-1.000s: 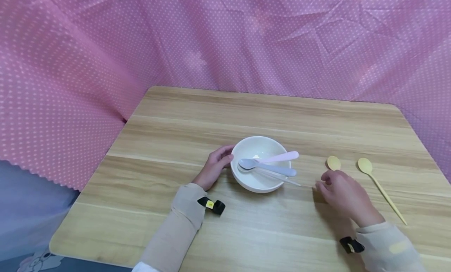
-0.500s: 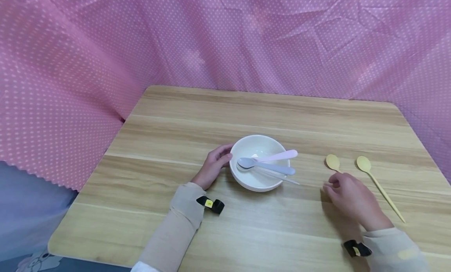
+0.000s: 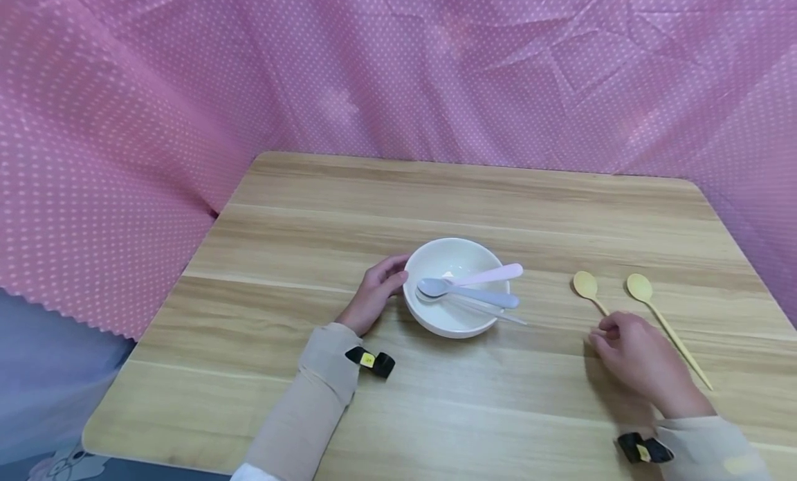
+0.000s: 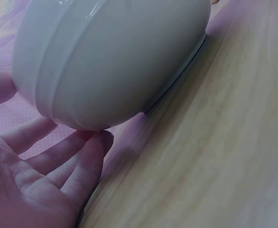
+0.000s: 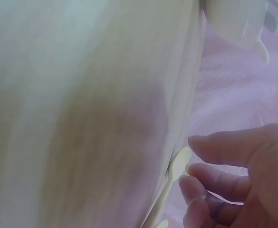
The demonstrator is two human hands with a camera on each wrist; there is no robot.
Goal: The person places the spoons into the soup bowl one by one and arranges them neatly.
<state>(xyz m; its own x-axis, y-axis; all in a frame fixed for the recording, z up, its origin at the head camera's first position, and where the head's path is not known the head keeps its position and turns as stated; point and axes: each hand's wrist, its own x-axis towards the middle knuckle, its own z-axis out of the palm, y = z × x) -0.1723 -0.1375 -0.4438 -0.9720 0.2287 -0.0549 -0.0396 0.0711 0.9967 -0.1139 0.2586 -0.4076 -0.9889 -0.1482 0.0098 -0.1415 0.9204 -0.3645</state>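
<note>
My left hand (image 3: pixel 372 293) rests against the left side of the white bowl (image 3: pixel 457 325). The left wrist view shows its fingers (image 4: pixel 84 161) touching the bowl's outer wall. Three spoons lean in the bowl: a pink-handled spoon (image 3: pixel 488 276), a pale blue spoon (image 3: pixel 486 296) and a thin whitish spoon (image 3: pixel 507 318). On the right, my right hand (image 3: pixel 644 360) hovers over the handle of the nearer yellow spoon (image 3: pixel 585 285), hiding its lower part. In the right wrist view a gap shows between thumb and index finger, with that spoon beyond the fingertips.
A second yellow spoon (image 3: pixel 672 332) lies to the right, close beside the right hand. The wood-grain table (image 3: pixel 349 204) has rounded far corners. Pink dotted cloth (image 3: pixel 398 73) hangs behind and to the sides.
My right hand has shifted right and toward me along the nearer yellow spoon, uncovering more of its handle. Both yellow spoons stay in place. The left hand stays at the bowl.
</note>
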